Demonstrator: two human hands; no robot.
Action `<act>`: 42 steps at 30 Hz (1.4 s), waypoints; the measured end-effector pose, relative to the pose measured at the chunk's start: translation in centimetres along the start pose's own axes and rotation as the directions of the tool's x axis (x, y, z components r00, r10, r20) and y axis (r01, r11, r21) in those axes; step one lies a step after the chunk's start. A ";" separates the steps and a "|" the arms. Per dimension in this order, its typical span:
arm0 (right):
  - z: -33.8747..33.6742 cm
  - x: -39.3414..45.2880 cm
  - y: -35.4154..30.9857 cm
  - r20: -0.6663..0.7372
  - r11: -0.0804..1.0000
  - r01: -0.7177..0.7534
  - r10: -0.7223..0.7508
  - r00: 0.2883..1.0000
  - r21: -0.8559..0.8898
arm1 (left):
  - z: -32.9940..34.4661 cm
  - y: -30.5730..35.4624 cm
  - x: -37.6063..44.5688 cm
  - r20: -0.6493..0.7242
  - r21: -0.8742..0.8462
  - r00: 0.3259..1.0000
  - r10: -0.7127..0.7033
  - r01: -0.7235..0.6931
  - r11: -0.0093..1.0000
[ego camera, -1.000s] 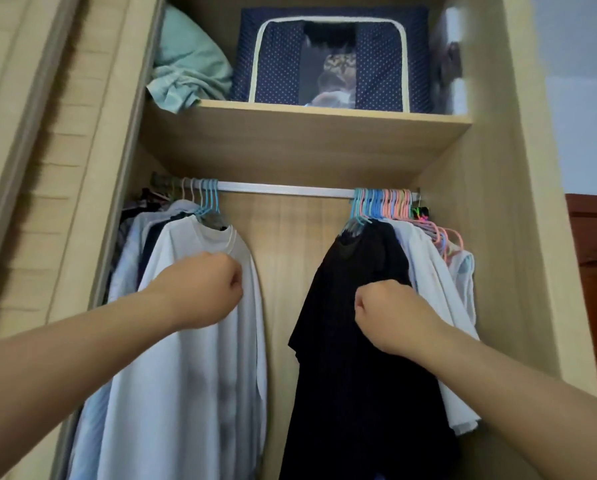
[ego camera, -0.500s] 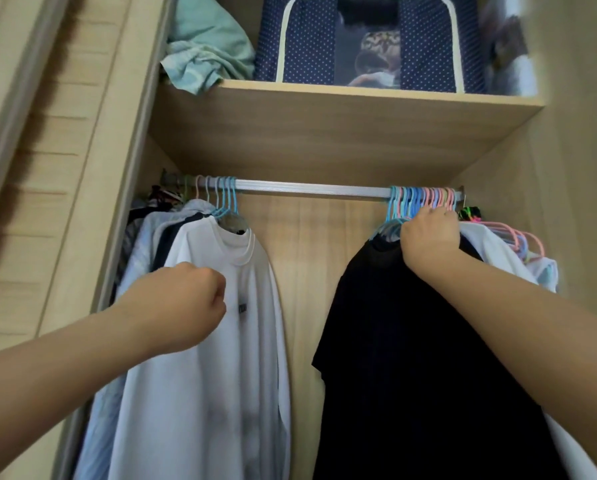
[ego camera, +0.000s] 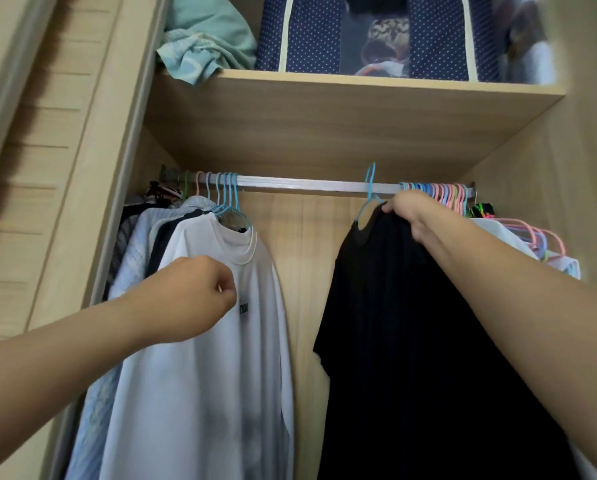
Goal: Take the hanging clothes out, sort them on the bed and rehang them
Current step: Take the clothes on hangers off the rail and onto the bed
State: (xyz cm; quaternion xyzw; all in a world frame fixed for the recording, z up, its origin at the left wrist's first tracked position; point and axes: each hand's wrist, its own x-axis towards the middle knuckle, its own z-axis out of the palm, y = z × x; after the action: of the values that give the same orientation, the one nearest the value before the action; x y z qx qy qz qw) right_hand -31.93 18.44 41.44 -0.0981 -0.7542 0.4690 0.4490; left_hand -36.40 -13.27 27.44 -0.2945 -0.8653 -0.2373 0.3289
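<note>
While the black shirt point(ego camera: 404, 323) hangs at the right of the rail point(ego camera: 307, 184), its blue hanger point(ego camera: 369, 194) hooked there, the right hand point(ego camera: 409, 211) pinches its collar. Left of it, the left hand point(ego camera: 189, 299) is fisted against the white shirt point(ego camera: 221, 375); what it holds cannot be told.

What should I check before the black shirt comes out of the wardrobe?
1. Right hand grips the black shirt at its shoulder, by the blue plastic hanger: ok.
2. Hanger hook clear of the silver metal rail: not ok; it rises above the rail but still crosses it.
3. Gap on the rail to the left of the black shirt: ok.
4. Left hand free to help: cannot tell; it is fisted against the white long-sleeved shirt, and a grip on the cloth is not visible.
5. Neighbouring pink and blue hangers untangled from the lifted one: cannot tell.
</note>
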 end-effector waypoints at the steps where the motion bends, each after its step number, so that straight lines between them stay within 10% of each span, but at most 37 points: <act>1: 0.4 -0.9 -0.2 0.016 0.998 0.018 -0.019 1.000 0.059 | -0.1 0.5 0.0 0.029 -0.155 0.999 -0.025 0.029 0.987; 6: 2.8 -12.9 0.3 0.081 0.929 0.104 -0.142 0.987 0.355 | 0.7 4.0 -0.7 0.124 -0.776 0.989 -0.085 0.150 0.613; 10: 7.6 -25.5 6.1 0.241 0.910 0.322 -0.385 0.891 0.262 | 1.6 6.2 -1.1 0.289 -0.906 0.957 0.007 0.271 0.326; 13: 11.6 -30.4 10.5 0.409 0.933 0.344 -0.357 0.840 0.107 | 4.2 6.1 -2.2 0.401 -0.769 0.916 -0.016 0.346 0.538; 15: 11.7 -31.2 11.9 0.586 0.913 0.407 -0.334 0.739 0.007 | 5.5 4.3 -3.1 0.294 -0.412 0.949 -0.119 0.238 0.880; 17: 10.1 -30.5 12.4 0.700 0.797 0.587 -0.338 0.629 -0.142 | 5.3 1.3 -3.9 0.074 0.092 0.993 -0.088 0.081 0.992; 22: 7.5 -25.5 11.8 0.498 0.546 0.707 -0.504 0.706 -0.450 | 2.8 -6.4 -4.6 -0.305 0.647 0.931 0.202 0.047 0.761; 29: 3.2 -11.2 9.1 0.133 0.129 0.344 -0.755 0.643 -0.930 | 4.4 -8.0 -3.2 -0.325 0.713 0.914 0.242 0.068 0.698; 35: -3.0 -3.7 6.8 0.028 -0.104 -0.020 -0.441 0.897 -0.994 | 4.3 -6.6 -2.4 -0.318 0.658 0.932 0.172 0.086 0.748; 42: -2.8 -2.7 5.2 0.018 -0.195 -0.078 -0.448 0.894 -0.978 | 4.0 -7.1 -3.1 -0.259 0.702 0.949 0.182 0.056 0.710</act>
State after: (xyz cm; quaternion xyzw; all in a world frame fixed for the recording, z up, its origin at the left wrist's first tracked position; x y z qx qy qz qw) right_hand -29.59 21.49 36.13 -0.3674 -0.7526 -0.3706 0.4016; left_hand -40.90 -17.04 21.01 -0.1365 -0.8169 0.0768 0.5551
